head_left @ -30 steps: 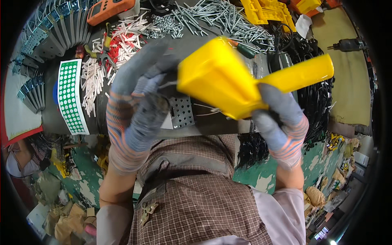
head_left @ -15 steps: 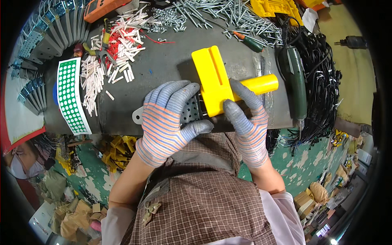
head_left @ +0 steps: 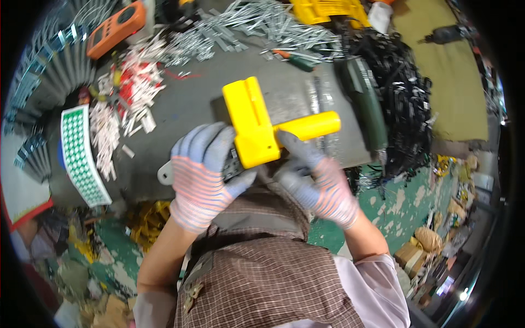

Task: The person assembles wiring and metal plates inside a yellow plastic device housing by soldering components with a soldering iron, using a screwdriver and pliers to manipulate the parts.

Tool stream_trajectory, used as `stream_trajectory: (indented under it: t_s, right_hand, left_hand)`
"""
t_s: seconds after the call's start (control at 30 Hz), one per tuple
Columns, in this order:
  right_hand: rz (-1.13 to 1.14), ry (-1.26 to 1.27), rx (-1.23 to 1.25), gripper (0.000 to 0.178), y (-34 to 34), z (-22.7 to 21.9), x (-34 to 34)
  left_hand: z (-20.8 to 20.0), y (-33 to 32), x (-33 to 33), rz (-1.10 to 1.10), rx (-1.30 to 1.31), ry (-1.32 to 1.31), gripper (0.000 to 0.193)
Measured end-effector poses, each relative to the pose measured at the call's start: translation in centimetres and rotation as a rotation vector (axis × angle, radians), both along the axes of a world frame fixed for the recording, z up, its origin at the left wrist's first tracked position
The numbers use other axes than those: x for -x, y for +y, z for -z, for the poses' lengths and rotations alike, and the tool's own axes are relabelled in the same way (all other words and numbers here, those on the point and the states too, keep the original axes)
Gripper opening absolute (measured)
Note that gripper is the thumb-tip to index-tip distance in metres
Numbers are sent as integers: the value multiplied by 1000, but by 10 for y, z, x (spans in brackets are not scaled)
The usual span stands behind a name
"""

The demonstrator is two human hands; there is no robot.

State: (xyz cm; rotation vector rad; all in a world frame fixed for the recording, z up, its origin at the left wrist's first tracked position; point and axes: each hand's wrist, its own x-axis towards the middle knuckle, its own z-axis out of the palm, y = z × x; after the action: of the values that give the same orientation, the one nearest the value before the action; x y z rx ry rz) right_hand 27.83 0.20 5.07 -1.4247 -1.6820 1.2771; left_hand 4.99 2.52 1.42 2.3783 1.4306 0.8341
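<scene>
A yellow plastic housing (head_left: 251, 126) with a slot along its body and a round handle (head_left: 311, 126) to the right lies over the front of the workbench. My left hand (head_left: 202, 177), in a striped knit glove, is closed around a dark perforated metal bracket (head_left: 232, 165) against the housing's left side. The bracket's rounded tab (head_left: 164, 173) sticks out left of the hand. My right hand (head_left: 317, 183), gloved alike and blurred, has its thumb and fingers apart. One fingertip meets the housing where the handle joins; the thumb is below, off the yellow surface.
Loose screws (head_left: 235, 33) and a screwdriver (head_left: 295, 60) lie at the back. White sleeve pieces (head_left: 136, 98), a green-dotted sticker sheet (head_left: 82, 153) and metal brackets (head_left: 60, 71) occupy the left. A green power screwdriver (head_left: 366, 104) and black cables (head_left: 407, 93) are at the right.
The whole view has shifted and blurred. My right thumb has come off the top of the housing to below it. My left hand keeps its hold on the bracket.
</scene>
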Motion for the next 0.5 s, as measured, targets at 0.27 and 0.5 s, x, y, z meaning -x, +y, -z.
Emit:
stream_trajectory:
  t_s: [0.27,0.5]
  right_hand:
    - [363,-1233,-458,57,40,11,-96]
    - [581,201,34,40,53,-26,-104]
  left_hand:
    - [1,-1,0,22,-7,-2,71]
    - [2,0,-2,12,-25,-12,70]
